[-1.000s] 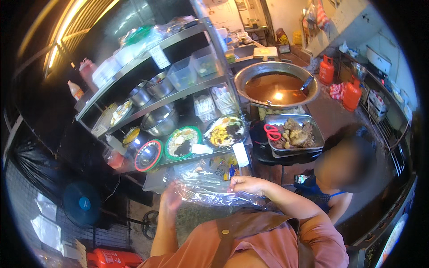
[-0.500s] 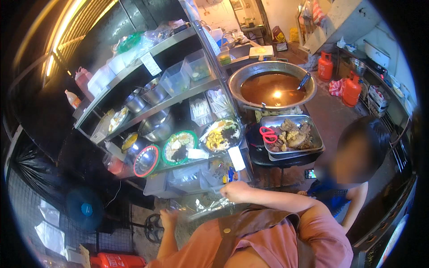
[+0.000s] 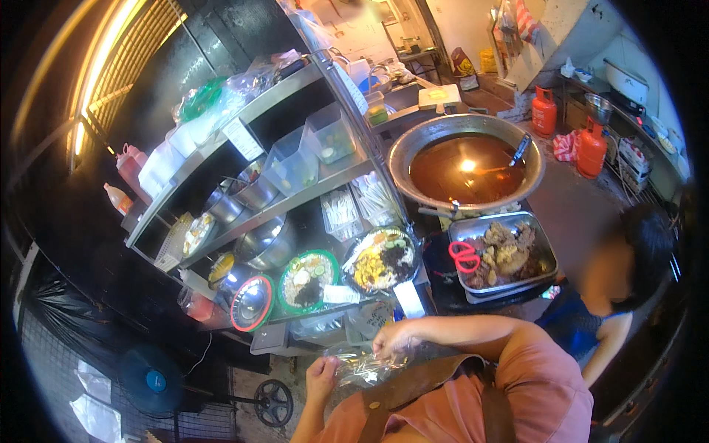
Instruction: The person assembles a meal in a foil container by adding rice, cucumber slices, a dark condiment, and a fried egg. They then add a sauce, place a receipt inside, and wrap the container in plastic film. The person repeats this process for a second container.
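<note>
A clear, crinkled plastic bag (image 3: pixel 363 370) stretches between my hands, close to my chest. Thin pale, shiny bits show in or through it, too small to name. On its left edge my left hand (image 3: pixel 321 377) is closed, fingers pinched. My right hand (image 3: pixel 395 339) grips the bag's upper right side with curled fingers. Just beyond my hands, a lower shelf holds a green-rimmed plate (image 3: pixel 309 282) of rice with toppings and a dark-rimmed plate (image 3: pixel 381 260) of rice with yellow and black toppings. Left of them lies a red-rimmed plate (image 3: pixel 252 303) that looks covered in clear wrap.
A wide pan (image 3: pixel 467 164) of brown liquid stands beyond a metal tray (image 3: pixel 548 278) of cooked meat with red-handled scissors (image 3: pixel 464 256). Another person (image 3: pixel 591 325) is close on my right. Metal shelves (image 3: pixel 303 173) hold bowls and tubs. A fan (image 3: pixel 152 378) stands at the lower left.
My left hand has come up and right, nearer my right hand, and the bag now bunches between them. The view has shifted slightly, and the other person has leaned further right.
</note>
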`<act>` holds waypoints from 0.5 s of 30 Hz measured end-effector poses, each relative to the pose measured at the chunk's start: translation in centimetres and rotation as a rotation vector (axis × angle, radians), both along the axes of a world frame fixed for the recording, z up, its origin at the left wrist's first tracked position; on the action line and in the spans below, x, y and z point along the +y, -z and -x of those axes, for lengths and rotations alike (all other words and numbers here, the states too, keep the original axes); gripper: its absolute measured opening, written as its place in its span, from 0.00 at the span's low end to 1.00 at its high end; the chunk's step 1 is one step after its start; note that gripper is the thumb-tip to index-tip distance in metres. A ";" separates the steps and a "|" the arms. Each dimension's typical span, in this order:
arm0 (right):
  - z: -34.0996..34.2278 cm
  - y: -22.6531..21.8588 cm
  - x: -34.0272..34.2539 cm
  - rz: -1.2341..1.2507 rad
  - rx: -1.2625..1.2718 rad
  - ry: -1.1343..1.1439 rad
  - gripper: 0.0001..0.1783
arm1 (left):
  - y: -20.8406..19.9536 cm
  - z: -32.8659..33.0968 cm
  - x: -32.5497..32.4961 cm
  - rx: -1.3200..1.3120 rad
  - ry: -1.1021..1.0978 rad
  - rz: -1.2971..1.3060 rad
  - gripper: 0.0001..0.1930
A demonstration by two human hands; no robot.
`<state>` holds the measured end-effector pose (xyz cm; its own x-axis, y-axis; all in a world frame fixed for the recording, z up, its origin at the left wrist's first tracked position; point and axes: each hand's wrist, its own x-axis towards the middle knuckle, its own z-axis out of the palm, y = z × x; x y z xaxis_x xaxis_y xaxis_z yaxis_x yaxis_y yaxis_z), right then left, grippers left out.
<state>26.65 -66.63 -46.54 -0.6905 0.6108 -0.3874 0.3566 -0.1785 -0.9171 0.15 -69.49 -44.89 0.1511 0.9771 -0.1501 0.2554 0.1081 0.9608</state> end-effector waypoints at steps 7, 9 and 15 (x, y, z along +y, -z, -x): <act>-4.6 5.4 3.3 -0.024 -0.147 -0.101 0.21 | 2.5 -3.2 -0.2 0.361 -0.544 -0.223 0.16; -6.0 4.5 3.1 -0.557 -0.035 0.035 0.25 | 1.2 -5.9 -1.4 0.524 -0.434 -0.253 0.14; -6.4 2.1 1.6 -0.249 0.701 -0.167 0.30 | -3.1 -18.6 -2.4 0.576 -0.332 -0.076 0.13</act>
<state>33.02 -65.05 -48.61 -0.8149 0.4889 0.3112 -0.3196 0.0687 -0.9451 18.74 -71.84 -41.81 -0.2433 0.9689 -0.0462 0.6946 0.2073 0.6889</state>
